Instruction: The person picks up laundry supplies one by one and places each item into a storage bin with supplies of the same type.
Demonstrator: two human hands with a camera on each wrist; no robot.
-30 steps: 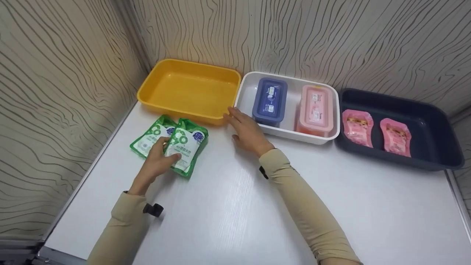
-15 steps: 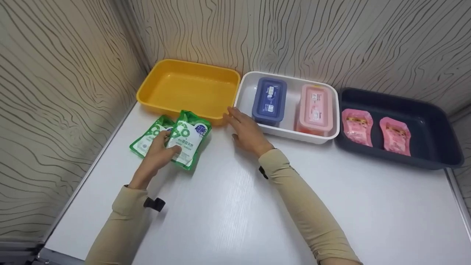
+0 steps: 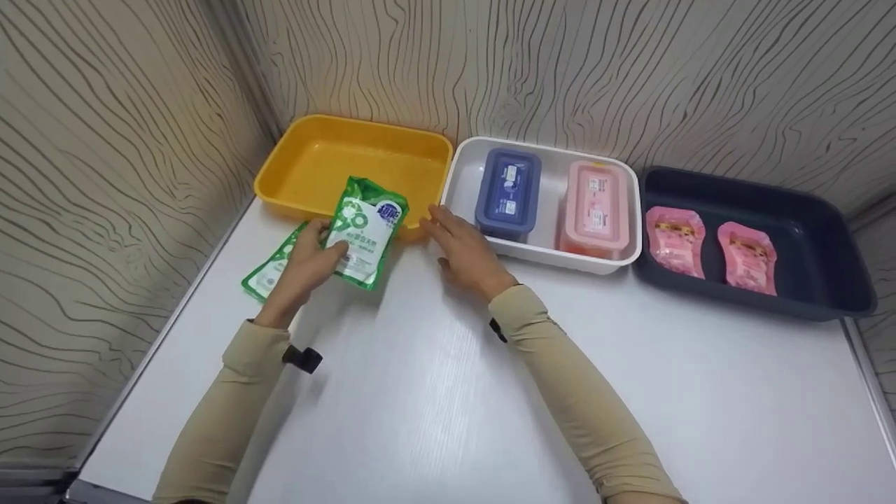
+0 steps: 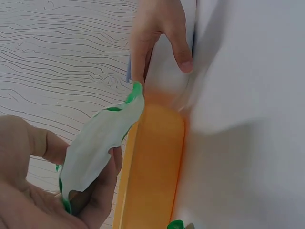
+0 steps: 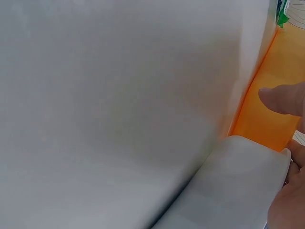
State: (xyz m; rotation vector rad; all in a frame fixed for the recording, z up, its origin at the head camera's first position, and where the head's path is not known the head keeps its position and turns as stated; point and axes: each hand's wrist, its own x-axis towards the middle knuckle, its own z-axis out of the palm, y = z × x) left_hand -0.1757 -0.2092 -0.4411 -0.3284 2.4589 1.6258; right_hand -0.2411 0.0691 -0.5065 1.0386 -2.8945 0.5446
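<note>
My left hand (image 3: 308,262) grips a green and white pouch (image 3: 367,238) by its left edge, thumb on the printed front. The pouch is raised off the table and overlaps the front rim of the yellow tray (image 3: 294,203). Under and behind that hand, a second green and white pouch (image 3: 264,278) lies on the table, partly hidden. My right hand (image 3: 470,255) has its fingers extended at the corner where the yellow tray and the white tray (image 3: 560,260) meet. In the right wrist view, fingers (image 5: 296,155) lie at the white tray's rim and the thumb stands apart, holding nothing.
In the white tray sit a blue lidded box (image 3: 509,192) and a pink lidded box (image 3: 597,206). A dark navy tray (image 3: 826,245) at the right contains two pink packets (image 3: 747,257). Patterned walls (image 3: 546,63) rise behind and at the left of the white table (image 3: 420,406).
My left hand has lifted the upper pouch off the other one and carried it forward to the yellow tray's front rim. The right hand stays in place.
</note>
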